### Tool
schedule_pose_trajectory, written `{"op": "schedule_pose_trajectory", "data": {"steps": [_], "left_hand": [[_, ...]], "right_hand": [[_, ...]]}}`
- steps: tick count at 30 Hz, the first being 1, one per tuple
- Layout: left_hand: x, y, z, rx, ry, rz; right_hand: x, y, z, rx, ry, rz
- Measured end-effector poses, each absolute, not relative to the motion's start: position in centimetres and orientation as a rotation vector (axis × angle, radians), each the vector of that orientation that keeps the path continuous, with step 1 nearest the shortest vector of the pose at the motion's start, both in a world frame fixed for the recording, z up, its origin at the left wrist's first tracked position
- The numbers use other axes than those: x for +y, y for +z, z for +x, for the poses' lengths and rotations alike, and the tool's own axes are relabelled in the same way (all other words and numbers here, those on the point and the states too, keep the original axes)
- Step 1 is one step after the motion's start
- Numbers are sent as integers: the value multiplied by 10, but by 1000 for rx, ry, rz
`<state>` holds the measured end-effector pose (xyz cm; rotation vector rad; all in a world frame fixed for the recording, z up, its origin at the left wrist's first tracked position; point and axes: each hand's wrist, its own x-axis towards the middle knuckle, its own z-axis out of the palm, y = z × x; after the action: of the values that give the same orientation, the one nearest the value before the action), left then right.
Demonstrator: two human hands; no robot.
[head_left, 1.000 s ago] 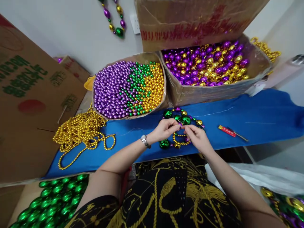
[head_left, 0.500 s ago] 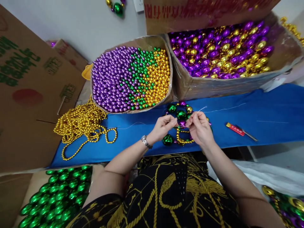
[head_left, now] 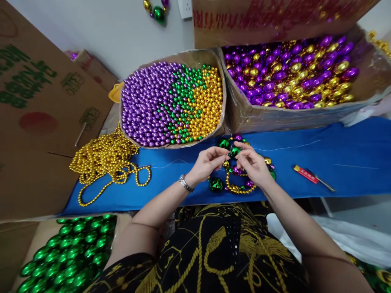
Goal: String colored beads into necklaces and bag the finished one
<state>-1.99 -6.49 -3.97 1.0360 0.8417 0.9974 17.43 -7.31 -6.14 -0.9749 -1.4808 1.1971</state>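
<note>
My left hand (head_left: 210, 162), with a metal watch at its wrist, is closed in a pinch on a thin thread. Facing it, my right hand (head_left: 253, 166) pinches the thread too, fingertips close to the left ones. Under and around both hands lies a bead necklace (head_left: 216, 184) with large green, purple and gold beads. A strand of small gold beads (head_left: 234, 190) curves through its middle. To the right, a pale thread (head_left: 290, 149) runs over the blue cloth (head_left: 305, 158). My fingers hide part of the necklace and the exact point of the grip.
Behind stand a carton of small purple, green and gold beads (head_left: 171, 106) and a carton of larger purple and gold ones (head_left: 290, 73). Gold bead strands (head_left: 104, 156) lie left. A red-handled tool (head_left: 307, 175) rests right. Green beads (head_left: 73, 252) fill a lower-left box.
My hands have shifted slightly, and the right fingers have turned inward toward the left ones. More of the necklace shows below them. The whole view has moved a little.
</note>
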Motion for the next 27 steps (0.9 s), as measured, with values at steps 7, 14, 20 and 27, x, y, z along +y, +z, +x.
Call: {"op": "schedule_pose_trajectory", "data": {"steps": [7, 14, 20, 27], "left_hand": [[-66, -38, -20, 796, 985, 1067], [-70, -24, -26, 792, 971, 1353], [-76, -23, -27, 859, 984, 1970], [-78, -39, -23, 846, 1066, 2392]], "right_hand": [[-63, -54, 168, -1566, 1356, -904], [-61, -45, 171, -1662, 1214, -1068], [-59, -35, 185, -2114, 751, -1152], [-52, -27, 194, -2461, 706, -1143]]}}
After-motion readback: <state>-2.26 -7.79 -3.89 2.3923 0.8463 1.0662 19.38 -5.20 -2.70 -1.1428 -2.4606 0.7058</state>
